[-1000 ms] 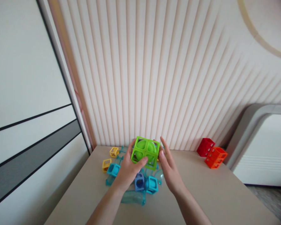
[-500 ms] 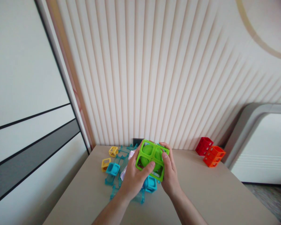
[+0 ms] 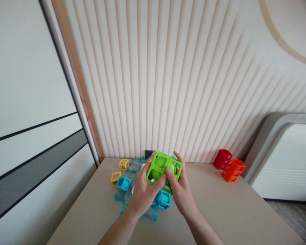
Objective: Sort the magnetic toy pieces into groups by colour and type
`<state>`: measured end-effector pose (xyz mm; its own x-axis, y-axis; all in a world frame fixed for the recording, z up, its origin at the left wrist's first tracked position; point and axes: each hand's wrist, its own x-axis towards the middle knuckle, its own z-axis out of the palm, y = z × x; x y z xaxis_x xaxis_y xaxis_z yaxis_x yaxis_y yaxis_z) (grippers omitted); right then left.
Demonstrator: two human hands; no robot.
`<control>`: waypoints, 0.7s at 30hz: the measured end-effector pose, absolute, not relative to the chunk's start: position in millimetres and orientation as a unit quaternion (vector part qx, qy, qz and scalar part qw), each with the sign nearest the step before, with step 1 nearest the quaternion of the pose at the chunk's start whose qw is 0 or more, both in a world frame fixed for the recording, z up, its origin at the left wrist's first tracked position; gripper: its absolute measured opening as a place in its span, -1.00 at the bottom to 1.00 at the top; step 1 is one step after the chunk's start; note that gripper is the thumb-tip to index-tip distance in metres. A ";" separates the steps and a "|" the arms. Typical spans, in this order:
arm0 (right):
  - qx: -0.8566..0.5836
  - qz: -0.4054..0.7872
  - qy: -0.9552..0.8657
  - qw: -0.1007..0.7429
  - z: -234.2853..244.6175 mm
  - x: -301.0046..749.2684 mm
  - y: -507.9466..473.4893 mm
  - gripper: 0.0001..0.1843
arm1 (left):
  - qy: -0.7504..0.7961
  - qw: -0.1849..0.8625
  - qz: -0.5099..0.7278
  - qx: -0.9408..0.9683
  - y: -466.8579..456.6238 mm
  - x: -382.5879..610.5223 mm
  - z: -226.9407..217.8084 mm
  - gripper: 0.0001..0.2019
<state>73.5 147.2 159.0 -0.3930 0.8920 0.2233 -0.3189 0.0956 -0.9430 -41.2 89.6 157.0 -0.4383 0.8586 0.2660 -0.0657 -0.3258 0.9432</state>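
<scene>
Both hands hold a bright green toy block (image 3: 160, 161) above the table, an open frame of square cells with rounded green shapes inside. My left hand (image 3: 145, 192) grips its left side, thumb across the lower front. From the right, my right hand (image 3: 181, 192) holds it with the thumb pressed near the middle and a finger raised behind the far edge. Below lie a blue cube (image 3: 123, 183) and another blue cube (image 3: 164, 200), among clear teal connector pieces (image 3: 151, 214). White material under the block is partly hidden by my left hand.
Two yellow cube frames, one at the back (image 3: 123, 164) and one nearer (image 3: 115, 178), sit left on the table (image 3: 209, 211). A red block stack (image 3: 222, 159) and an orange block stack (image 3: 233, 170) stand back right. A ribbed wall (image 3: 163, 85) rises behind; a grey-white panel (image 3: 290, 156) stands right.
My right thumb has slid from the block's right edge to its middle. The green block has turned and tilted slightly, with its lower right corner more covered. The pieces on the table stay put.
</scene>
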 end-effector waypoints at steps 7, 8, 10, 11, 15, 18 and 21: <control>-0.253 0.608 -0.573 0.488 157.6 77.9 155.1 -0.14 | 0.476 0.361 0.688 0.412 87.8 -47.6 160.6 -0.29; -0.260 0.598 -0.578 0.490 157.4 79.6 157.2 -0.18 | 0.476 0.370 0.684 0.410 86.4 -50.5 162.4 -0.29; -0.275 0.582 -0.588 0.489 156.6 82.1 160.6 -0.24 | 0.469 0.399 0.683 0.393 83.8 -56.2 166.1 -0.29; -0.279 0.579 -0.593 0.485 155.8 82.6 161.5 -0.25 | 0.463 0.415 0.682 0.385 82.8 -58.4 167.7 -0.29; -0.254 0.581 -0.615 0.469 150.3 80.1 158.1 -0.26 | 0.471 0.419 0.671 0.390 83.1 -59.6 169.4 -0.38; -0.227 0.563 -0.629 0.486 146.5 77.7 151.6 -0.32 | 0.471 0.407 0.669 0.406 84.9 -54.0 166.9 -0.44; -0.218 0.528 -0.635 0.520 146.4 78.8 147.6 -0.43 | 0.465 0.399 0.683 0.397 85.1 -47.4 164.5 -0.42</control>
